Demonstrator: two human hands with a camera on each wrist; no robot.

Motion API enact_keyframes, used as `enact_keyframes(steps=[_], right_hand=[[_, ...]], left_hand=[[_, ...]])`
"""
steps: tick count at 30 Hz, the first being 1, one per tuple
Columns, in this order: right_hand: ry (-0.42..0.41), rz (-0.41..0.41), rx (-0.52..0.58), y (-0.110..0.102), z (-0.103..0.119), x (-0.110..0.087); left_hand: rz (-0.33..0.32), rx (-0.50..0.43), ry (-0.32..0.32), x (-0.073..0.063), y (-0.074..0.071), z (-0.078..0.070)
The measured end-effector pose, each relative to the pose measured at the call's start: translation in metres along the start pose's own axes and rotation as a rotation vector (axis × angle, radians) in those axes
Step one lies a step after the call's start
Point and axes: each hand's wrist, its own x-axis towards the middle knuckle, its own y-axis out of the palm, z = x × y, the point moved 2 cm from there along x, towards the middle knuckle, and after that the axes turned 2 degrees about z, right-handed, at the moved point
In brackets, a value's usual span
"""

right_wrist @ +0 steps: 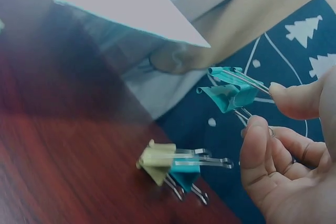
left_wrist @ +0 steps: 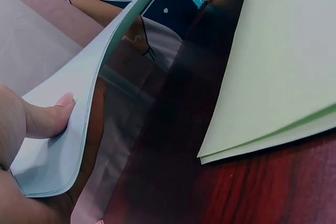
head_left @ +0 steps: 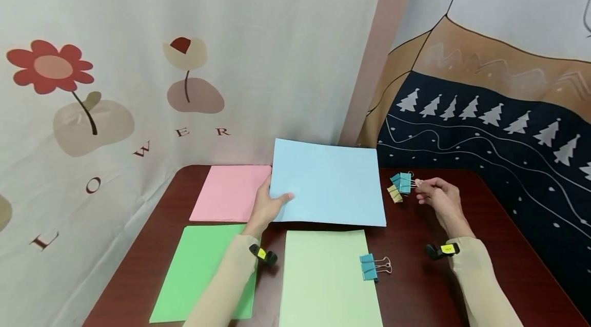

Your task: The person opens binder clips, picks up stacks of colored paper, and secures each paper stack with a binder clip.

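One blue clip (head_left: 368,267) grips pale green paper (head_left: 328,286), lower middle: looks done. Blue paper (head_left: 329,183), mid-frame: no clip we see on it. Our left hand (head_left: 268,205) holds it; our right hand (head_left: 440,197) pinches teal clip (right_wrist: 244,95) by handles. Pink paper (head_left: 231,191), bright green paper (head_left: 203,270), left: seem left to do. Bare table (head_left: 406,291) lower right gives room; back edge near.

Blue paper (head_left: 328,183) is presented with a smooth, matt surface; the same finish is shown by pink paper (head_left: 231,193), bright green paper (head_left: 203,270) and pale green paper (head_left: 328,281). The held teal clip (right_wrist: 233,97) and yellow clip (right_wrist: 157,160) are formed of smooth, coated metal with slight sheen; wire handles (right_wrist: 212,161) are finished in bright metal. The counter (head_left: 406,291) is faced in glossy, grained wood. White cloth (head_left: 277,50), dark blue cloth (head_left: 461,157) and 2 cloth sleeves (head_left: 222,281) are matt-finished.
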Motion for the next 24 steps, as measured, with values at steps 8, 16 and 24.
enact_keyframes(steps=[8, 16, 24], right_hand=[[-0.013, 0.065, 0.094, 0.018, 0.004, -0.001], [-0.015, 0.098, 0.087, 0.022, -0.001, -0.005], [0.01, 0.124, 0.07, 0.025, -0.005, -0.006]], left_hand=[[-0.023, 0.003, 0.035, -0.009, -0.005, 0.001], [-0.029, -0.027, 0.063, -0.009, -0.005, 0.005], [-0.028, -0.047, 0.064, -0.01, -0.006, 0.008]])
